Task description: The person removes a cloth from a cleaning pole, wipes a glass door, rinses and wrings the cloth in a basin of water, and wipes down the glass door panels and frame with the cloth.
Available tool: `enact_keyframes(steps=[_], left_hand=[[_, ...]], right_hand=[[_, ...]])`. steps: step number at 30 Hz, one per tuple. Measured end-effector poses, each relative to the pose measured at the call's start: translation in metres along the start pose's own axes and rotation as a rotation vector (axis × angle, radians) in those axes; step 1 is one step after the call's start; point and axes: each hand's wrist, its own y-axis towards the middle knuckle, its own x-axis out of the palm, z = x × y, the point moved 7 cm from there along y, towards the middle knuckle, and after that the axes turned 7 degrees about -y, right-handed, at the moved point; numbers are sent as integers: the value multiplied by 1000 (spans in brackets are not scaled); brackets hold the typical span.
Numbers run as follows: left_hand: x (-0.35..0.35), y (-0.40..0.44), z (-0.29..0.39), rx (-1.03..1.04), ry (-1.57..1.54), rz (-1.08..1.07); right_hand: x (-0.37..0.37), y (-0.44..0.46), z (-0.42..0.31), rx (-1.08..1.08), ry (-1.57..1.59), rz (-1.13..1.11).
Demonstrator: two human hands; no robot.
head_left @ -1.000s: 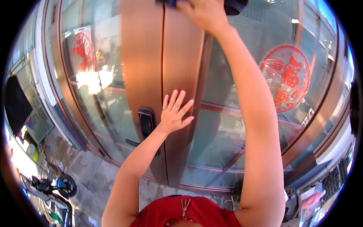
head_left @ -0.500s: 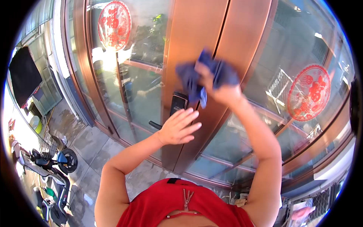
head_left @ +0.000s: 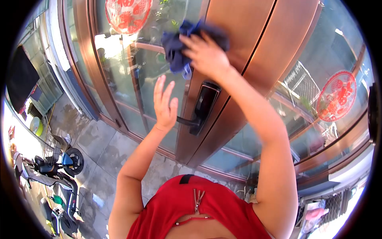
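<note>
My right hand (head_left: 207, 57) presses a dark blue cloth (head_left: 174, 49) against the copper-brown door (head_left: 238, 18), above the lock. Its fingers lie over the bunched cloth, which is blurred and reaches onto the glass pane beside the door's edge. My left hand (head_left: 165, 105) is raised with fingers apart and holds nothing. It is just left of the black door handle and lock (head_left: 205, 103); I cannot tell whether it touches the glass behind it.
Red round paper decorations stick to the left glass (head_left: 129, 14) and the right glass (head_left: 337, 95). Scooters (head_left: 55, 167) stand on the wet paving (head_left: 101, 147) at left. A dark cloth (head_left: 23, 77) hangs at far left.
My right hand and the cloth have swept left and up from the door's middle seam. My left hand has moved up and left, off the lock. The view has shifted, and the handle now shows fully.
</note>
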Motion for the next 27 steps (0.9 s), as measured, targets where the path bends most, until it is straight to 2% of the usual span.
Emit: enact_keyframes(steps=[1, 2, 3, 4, 5, 6, 8, 10, 11, 12, 14, 16, 18, 20, 22, 24, 27], left_hand=[[-8, -8, -12, -94, 12, 10], [-17, -18, -25, -187, 27, 22], [-22, -29, -36, -279, 43, 38], [-29, -42, -48, -409, -39, 104], [-34, -57, -60, -533, -121, 171], [-37, -73, -74, -652, -204, 240], [-46, -95, -87, -780, -280, 354], [-51, -85, -76, -867, -401, 450], [-51, -66, -64, -833, -420, 435], [-53, -37, -53, -651, -403, 416], [-53, 23, -35, -394, -347, 418], [-50, 73, -33, -268, -193, 372], [-28, 104, -44, -418, 177, 163], [15, 101, -84, -385, 43, 145], [51, 68, -99, -234, 281, 42], [60, 34, -99, -161, 277, -17], [71, 9, -108, -96, 299, -55]], right_hand=[[14, -15, -26, 41, 79, -68], [5, -13, -39, 101, 77, 110], [16, -5, -60, 68, 39, -244], [24, -20, -78, 33, 201, 78], [51, -33, -104, -75, 177, 81], [47, -25, -111, -32, 410, -235], [37, -5, -109, 207, 613, -556], [42, 15, -93, 519, 1037, -421], [48, 21, -86, 672, 1249, -348], [55, 28, -82, 743, 1406, -249], [48, 46, -77, 798, 1772, -241], [43, 61, -58, 665, 1544, -187], [-12, 70, -28, 503, 800, -397], [-34, 70, -8, 312, 187, -392], [-69, 45, 23, 313, 28, 210], [-100, 18, 57, 479, -67, 266], [-97, -27, 97, 573, -266, 146]])
